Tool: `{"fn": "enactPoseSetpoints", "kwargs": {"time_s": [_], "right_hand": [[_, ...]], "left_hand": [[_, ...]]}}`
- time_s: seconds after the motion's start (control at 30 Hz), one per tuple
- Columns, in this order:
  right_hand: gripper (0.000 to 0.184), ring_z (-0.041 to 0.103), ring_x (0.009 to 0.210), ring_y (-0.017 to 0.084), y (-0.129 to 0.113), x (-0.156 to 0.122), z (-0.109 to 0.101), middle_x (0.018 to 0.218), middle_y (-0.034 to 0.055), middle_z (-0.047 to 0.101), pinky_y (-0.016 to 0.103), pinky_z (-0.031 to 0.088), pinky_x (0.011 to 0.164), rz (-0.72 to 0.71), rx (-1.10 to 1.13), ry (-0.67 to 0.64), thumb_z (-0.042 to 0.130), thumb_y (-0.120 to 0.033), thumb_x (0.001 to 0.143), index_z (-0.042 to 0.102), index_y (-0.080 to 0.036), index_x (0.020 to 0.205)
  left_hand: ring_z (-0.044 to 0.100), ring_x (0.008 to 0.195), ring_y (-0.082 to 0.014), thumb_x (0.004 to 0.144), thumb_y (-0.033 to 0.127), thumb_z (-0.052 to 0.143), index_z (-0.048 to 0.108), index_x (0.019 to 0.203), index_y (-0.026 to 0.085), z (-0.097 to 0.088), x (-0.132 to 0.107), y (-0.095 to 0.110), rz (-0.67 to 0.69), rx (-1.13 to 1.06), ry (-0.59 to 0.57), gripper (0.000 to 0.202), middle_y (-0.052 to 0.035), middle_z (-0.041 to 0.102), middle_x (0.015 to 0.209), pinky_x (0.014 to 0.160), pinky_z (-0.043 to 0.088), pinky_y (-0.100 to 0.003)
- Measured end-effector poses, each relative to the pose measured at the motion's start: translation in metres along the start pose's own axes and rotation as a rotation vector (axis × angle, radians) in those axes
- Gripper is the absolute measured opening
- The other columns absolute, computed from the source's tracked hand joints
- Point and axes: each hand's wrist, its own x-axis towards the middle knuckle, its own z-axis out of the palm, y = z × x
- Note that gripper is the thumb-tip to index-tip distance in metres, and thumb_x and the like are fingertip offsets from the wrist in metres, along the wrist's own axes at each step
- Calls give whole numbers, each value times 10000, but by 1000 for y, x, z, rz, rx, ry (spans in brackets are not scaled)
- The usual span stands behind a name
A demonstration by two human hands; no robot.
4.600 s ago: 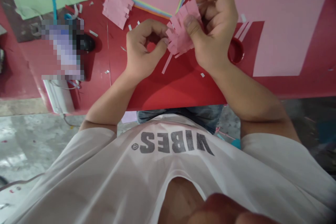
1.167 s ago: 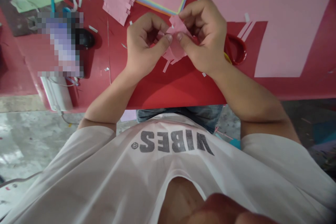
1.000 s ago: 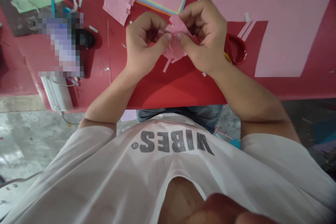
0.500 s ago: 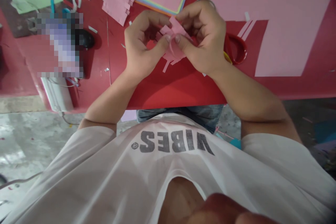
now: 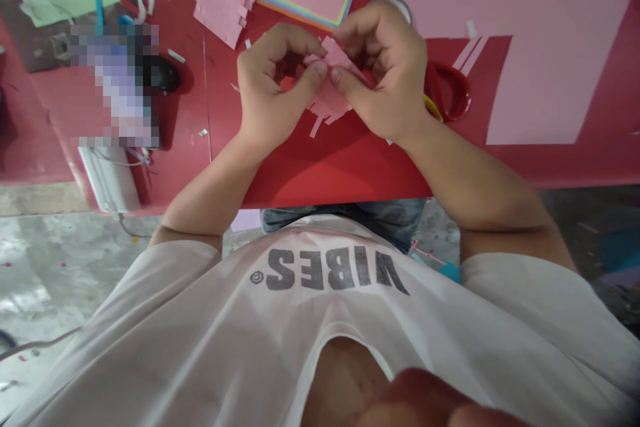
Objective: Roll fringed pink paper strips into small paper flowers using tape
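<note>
Right now, our left hand (image 5: 273,83) and right hand (image 5: 385,73) pinch a fringed pink paper piece (image 5: 330,97) between their fingertips, with red-handled scissors (image 5: 447,90) just beside the right.

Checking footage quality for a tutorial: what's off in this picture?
In the head view, a pixelated patch hides something left of the hands, a blurred shape fills the bottom edge, and the wide lens stretches the shirt; the pink paper looks sharp.

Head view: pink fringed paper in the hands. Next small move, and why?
Probably press what looks like a fold in the pink paper with both thumbs. The left hand and right hand pinch it together, thumbs meeting on top, and its cut strips hang loose below. The red scissors lie beside the right hand, untouched, so cutting seems less likely.
</note>
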Motion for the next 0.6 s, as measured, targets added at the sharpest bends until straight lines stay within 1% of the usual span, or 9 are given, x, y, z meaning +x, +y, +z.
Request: {"fn": "enactPoseSetpoints", "kwargs": {"time_s": [0.17, 0.33, 0.47, 0.6], "right_hand": [[230, 481, 683, 161, 4, -1, 1, 851, -11, 536, 333, 391, 595, -5, 15, -16, 665, -359, 846, 628, -376, 1073], [234, 494, 688, 174, 8, -1, 2, 844, -6, 549, 348, 397, 588, -19, 12, -9, 673, -381, 843, 624, -388, 1072], [239, 508, 700, 181, 9, -1, 2, 846, -7, 562, 350, 410, 584, 2, -18, -11, 700, -412, 829, 622, -395, 1055], [264, 522, 705, 190, 7, -1, 2, 863, -8, 580, 359, 425, 599, -10, -17, -8, 681, -373, 829, 628, -416, 1084]], "left_hand": [[610, 706, -119, 883, 338, 782, 758, 971, 242, 0, -1, 0, -38, -28, -4, 132, -20, 711, 842, 604, 452, -284], [622, 704, -114, 876, 407, 793, 751, 979, 212, -2, -2, -7, -39, -68, -22, 224, -33, 709, 835, 593, 455, -271], [609, 686, -121, 879, 372, 791, 752, 974, 229, -4, -3, -9, -89, -66, -23, 176, -34, 706, 839, 568, 435, -279], [593, 676, -121, 881, 380, 789, 745, 945, 239, -4, -2, -7, -108, -53, -34, 161, -24, 703, 819, 572, 427, -292]]}}
